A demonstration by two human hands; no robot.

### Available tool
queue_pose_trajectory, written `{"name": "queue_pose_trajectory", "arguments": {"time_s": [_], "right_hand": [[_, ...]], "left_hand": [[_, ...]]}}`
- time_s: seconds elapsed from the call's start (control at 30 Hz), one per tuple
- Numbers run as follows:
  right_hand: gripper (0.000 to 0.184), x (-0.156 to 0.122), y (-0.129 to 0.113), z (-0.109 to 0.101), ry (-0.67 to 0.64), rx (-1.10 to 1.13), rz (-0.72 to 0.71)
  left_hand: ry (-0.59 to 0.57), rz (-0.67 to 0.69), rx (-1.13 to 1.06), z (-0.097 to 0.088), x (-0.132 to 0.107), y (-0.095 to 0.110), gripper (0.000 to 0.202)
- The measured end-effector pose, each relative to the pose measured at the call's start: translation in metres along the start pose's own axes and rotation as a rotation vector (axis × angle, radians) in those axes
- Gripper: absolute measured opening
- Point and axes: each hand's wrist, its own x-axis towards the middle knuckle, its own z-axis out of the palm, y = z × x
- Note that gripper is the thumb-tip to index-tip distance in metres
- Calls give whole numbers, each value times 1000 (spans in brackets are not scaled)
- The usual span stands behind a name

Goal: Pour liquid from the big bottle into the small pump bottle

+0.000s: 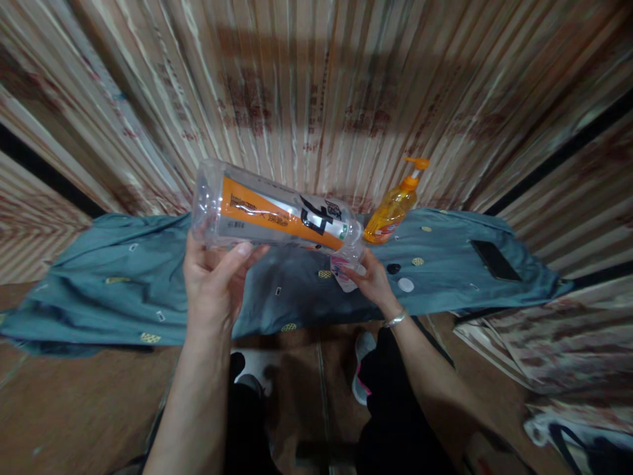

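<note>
A large clear plastic bottle (284, 214) with an orange and grey label lies sideways in the air above the cloth, its base to the left and its narrower end to the right, slightly lower. My left hand (217, 270) supports the base end from below, thumb along the near side. At the narrower end, my right hand (368, 277) has its fingers closed on the bottle; some fingertips are hidden. Just behind that hand, a small pink and white item (345, 276) rests on the cloth, partly covered. An orange pump bottle (390, 214) stands close to the right hand.
A teal patterned cloth (133, 284) covers the long narrow table. Toward its right end lies a dark flat phone-like object (494, 259). A white round piece (405, 285) sits near my right wrist. Striped curtains (306, 99) hang behind and at both sides.
</note>
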Motion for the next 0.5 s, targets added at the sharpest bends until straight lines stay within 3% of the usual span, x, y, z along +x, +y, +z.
{"name": "queue_pose_trajectory", "arguments": {"time_s": [0.5], "right_hand": [[62,0,1,1,1,-1,-8]], "left_hand": [[-6,10,26,4,-3,6,64]]}}
